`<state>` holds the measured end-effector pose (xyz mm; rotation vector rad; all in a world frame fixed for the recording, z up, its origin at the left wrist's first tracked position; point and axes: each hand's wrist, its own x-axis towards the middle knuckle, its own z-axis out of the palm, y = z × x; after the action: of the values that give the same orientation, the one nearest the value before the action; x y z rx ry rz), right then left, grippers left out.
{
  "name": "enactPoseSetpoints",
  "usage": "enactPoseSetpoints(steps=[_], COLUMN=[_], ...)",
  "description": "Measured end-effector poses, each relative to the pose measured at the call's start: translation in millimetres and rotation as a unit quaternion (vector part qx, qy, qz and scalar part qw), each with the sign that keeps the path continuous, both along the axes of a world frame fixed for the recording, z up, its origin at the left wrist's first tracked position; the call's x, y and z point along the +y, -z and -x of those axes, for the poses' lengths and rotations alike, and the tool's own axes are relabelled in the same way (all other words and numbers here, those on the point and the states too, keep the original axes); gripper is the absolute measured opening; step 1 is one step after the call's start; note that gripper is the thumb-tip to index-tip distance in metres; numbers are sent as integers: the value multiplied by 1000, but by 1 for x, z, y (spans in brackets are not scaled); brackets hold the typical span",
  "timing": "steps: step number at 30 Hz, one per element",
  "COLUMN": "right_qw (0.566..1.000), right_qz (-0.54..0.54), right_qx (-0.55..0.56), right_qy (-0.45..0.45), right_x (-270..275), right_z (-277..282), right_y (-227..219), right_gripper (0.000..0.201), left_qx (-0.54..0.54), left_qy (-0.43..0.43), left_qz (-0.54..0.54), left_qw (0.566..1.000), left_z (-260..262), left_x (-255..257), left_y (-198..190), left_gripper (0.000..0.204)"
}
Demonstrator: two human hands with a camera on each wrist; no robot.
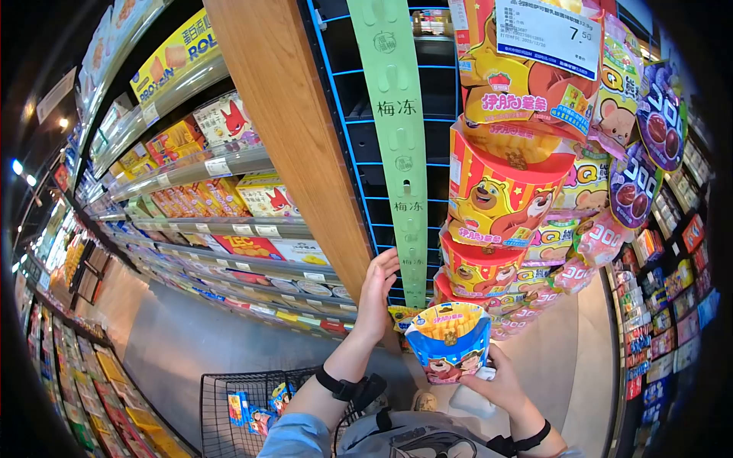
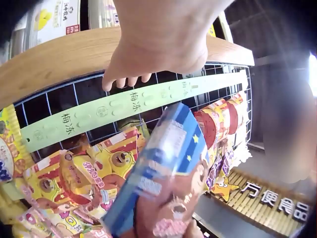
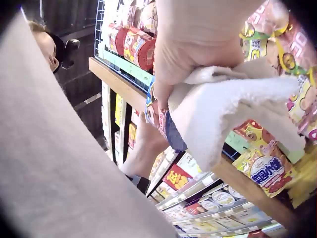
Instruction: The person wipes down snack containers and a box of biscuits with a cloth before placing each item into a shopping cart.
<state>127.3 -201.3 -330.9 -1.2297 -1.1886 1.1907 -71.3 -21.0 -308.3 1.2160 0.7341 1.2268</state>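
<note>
A blue snack packet [image 1: 450,343] with fries pictured on it is held by the right hand [image 1: 500,382], thumb at its lower edge; a white cloth [image 1: 475,397] is in that hand too. In the right wrist view the cloth [image 3: 213,119] hangs from the right hand [image 3: 198,39] and covers part of the packet. The left hand [image 1: 376,286] is raised beside the green hanging strip [image 1: 401,137], fingers extended near the blue wire rack. In the left wrist view the left hand [image 2: 158,49] is over the rack, above the blue packet [image 2: 163,178], holding nothing visible.
Red and yellow snack packets [image 1: 504,183] hang on the rack, with purple bags [image 1: 660,114] to their right. A wooden post [image 1: 286,130] stands beside stocked shelves [image 1: 221,168]. Below, a black wire basket [image 1: 217,397] holds several small packets.
</note>
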Motion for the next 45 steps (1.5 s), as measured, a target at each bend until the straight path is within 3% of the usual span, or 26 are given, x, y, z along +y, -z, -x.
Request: enactPoseSetpoints(steps=[5, 7, 9, 11, 16, 18, 28, 30, 34, 36, 45], right_qw=[999, 999, 999, 998, 998, 999, 999, 996, 995, 998, 995], right_qz=[-14, -27, -24, -39, -40, -36, -33, -24, 3, -21, -8], right_qx=[-10, 1, -23, -37, -37, -32, -28, -89, -95, -62, -101], right_qy=[39, 25, 18, 26, 20, 11, 1, -14, -6, 13, 24], right_x=[7, 13, 19, 27, 38, 40, 40, 42, 50, 59, 81], right_z=[23, 33, 39, 48, 60, 63, 71, 69, 71, 73, 69], right_y=[-14, -15, -11, -15, -20, -22, -6, 1, 16, 22, 43], right_gripper=[57, 58, 57, 56, 57, 57, 58, 59, 60, 62, 68], left_qx=[-50, -76, -67, -64, -62, -95, -149, -168, -156, -69, -60], left_qy=[36, 105, 121, 124, 142, 162, 202, 222, 207, 149, 125], left_qz=[-7, 27, 23, 91, 64, 88, 150, 158, 146, 113, 60], left_qw=[998, 991, 990, 986, 986, 978, 956, 947, 955, 980, 989], left_z=[10, 19, 24, 29, 46, 50, 57, 58, 57, 59, 59], left_x=[1, -3, -13, -21, -21, -21, -18, -16, -15, -16, -9], left_y=[5, 3, -11, -18, -16, -19, -23, -22, -13, -8, 0], left_gripper=[50, 54, 57, 68, 54, 33, 35, 36, 37, 40, 50])
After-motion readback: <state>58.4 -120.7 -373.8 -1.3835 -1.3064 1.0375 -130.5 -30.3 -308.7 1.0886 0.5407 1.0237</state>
